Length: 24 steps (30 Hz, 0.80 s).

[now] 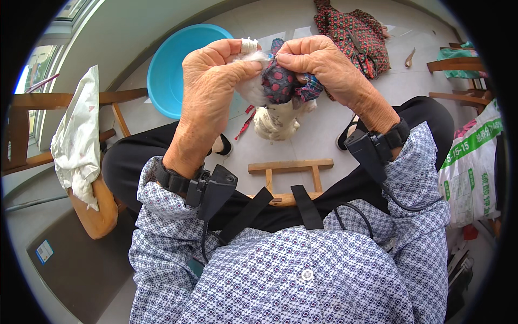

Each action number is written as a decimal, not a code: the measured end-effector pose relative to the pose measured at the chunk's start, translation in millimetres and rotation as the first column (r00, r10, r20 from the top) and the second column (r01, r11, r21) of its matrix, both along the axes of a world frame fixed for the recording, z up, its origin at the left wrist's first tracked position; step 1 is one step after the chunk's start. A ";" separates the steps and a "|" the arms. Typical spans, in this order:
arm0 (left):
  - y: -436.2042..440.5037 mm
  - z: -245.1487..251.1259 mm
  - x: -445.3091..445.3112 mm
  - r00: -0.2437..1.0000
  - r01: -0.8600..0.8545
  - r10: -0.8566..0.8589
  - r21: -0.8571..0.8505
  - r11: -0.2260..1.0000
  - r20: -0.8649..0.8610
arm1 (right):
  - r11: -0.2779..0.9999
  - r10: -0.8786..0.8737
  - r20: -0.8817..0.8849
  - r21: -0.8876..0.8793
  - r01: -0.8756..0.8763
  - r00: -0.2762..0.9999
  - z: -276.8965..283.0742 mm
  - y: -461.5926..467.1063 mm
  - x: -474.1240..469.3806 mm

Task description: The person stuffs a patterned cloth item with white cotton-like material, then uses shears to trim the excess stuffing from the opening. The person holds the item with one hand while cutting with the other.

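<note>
Raised before me, my left hand (pixel 218 77) has its thumb and fingers closed on a tuft of white fluffy fibre (pixel 251 90); one of its fingers is wrapped in white tape or cloth. Touching the fibre is a bundle of dark cloth with pink dots (pixel 278 83). My right hand (pixel 317 58) pinches the top edge of this dark cloth, close to the left fingertips. A piece of blue plaid cloth (pixel 311 87) hangs under the right hand. Below the bundle is a cream-coloured mass (pixel 275 123), partly covered; its material is hard to tell.
A blue plastic basin (pixel 158 81) stands on the floor at the upper left. Scissors (pixel 359 52) lie on red patterned cloth (pixel 334 24). A small wooden stool (pixel 291 165) is between my legs. White cloth (pixel 79 133) hangs over a wooden chair at left; a printed sack (pixel 471 174) stands at right.
</note>
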<state>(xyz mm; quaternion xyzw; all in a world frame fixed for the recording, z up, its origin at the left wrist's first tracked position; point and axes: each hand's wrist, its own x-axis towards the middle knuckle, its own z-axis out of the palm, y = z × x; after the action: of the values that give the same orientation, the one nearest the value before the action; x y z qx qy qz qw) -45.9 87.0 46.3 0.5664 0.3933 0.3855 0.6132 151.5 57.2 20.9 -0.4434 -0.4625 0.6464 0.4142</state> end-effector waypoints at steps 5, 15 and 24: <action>4.5 -2.9 -4.5 0.996 0.029 -0.012 -0.200 0.979 0.086 | 0.998 0.017 0.028 0.056 -0.018 0.999 0.7 -0.6 3.2; 9.8 -10.1 -4.1 0.988 0.046 0.015 -0.386 0.921 0.153 | 0.999 0.020 0.056 0.036 -0.022 0.998 0.4 0.0 1.8; -5.0 1.5 4.8 0.995 0.090 -0.095 -0.189 0.978 -0.021 | 1.000 -0.011 0.064 0.013 0.010 0.998 -3.8 1.6 -1.4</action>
<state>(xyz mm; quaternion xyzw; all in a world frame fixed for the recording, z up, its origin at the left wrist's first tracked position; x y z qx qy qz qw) -41.1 82.1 47.8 0.5295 0.4100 0.3094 0.6752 150.1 58.8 17.2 -0.4636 -0.4775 0.6266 0.4054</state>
